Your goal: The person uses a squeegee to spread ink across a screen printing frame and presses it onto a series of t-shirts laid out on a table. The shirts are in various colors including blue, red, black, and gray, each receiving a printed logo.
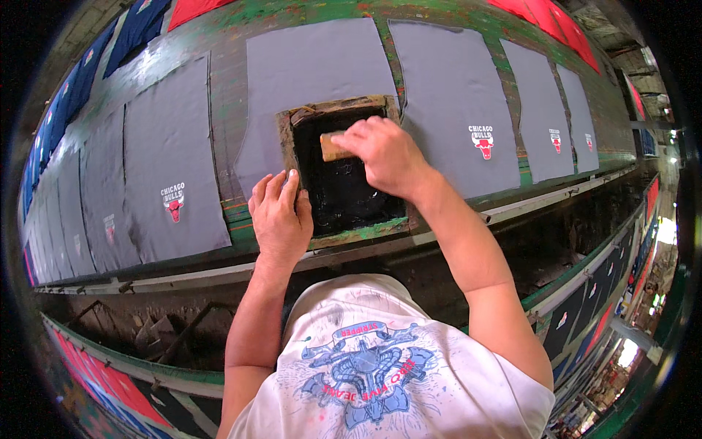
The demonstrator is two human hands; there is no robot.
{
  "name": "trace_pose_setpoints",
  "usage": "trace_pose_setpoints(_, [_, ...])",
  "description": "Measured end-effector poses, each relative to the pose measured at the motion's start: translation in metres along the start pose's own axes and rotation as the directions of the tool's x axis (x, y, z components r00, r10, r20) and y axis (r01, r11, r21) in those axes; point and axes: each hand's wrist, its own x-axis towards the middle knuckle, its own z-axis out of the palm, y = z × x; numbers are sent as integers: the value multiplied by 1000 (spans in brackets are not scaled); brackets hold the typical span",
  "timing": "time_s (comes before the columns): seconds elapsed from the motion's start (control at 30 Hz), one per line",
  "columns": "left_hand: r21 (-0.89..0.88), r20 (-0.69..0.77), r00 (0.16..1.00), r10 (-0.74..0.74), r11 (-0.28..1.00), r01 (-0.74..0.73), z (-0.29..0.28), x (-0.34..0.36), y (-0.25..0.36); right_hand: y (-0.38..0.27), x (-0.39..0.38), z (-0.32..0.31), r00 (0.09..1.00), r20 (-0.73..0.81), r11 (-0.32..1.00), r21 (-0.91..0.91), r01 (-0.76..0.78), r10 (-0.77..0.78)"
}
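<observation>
A wooden screen-printing frame (340,104) lies over a grey fabric panel (314,66) on the long table, its mesh coated with glossy black ink (344,201). My right hand (384,150) is closed round a squeegee (333,148) with a worn wooden handle, inside the upper part of the frame. The squeegee's lower edge blends into the black ink. At the frame's left side, my left hand (281,216) grips the wood, thumb toward the inside and fingers pointing away from me. The fabric right under the frame is hidden.
Grey panels with a red bull print (482,143) lie on both sides along the green, paint-stained table (234,212). A metal rail (241,267) runs along its near edge. Red cloth (545,25) and navy cloth (73,95) lie farther off. Another table (578,293) stands behind me.
</observation>
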Motion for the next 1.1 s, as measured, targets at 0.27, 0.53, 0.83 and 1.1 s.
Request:
trace_pose_setpoints(0.27, [-104,-89,996,12,994,-21,15,-3,-4,-65,-77,3,997,57,996,-73,56,-52])
trace_pose_setpoints(0.53, [-526,-40,969,-244,829,188,32,-17,1,-84,-111,-1,989,148,1000,12,12,-14])
trace_pose_setpoints(0.83, [-639,-76,971,-226,759,126,37,-24,2,-50,-149,-8,753,-49,651,541,-532,657])
trace_pose_setpoints(1.1, [-699,-183,960,-211,715,24,-17,-25,3,-73,-158,-9,850,-72,645,686,-337,522])
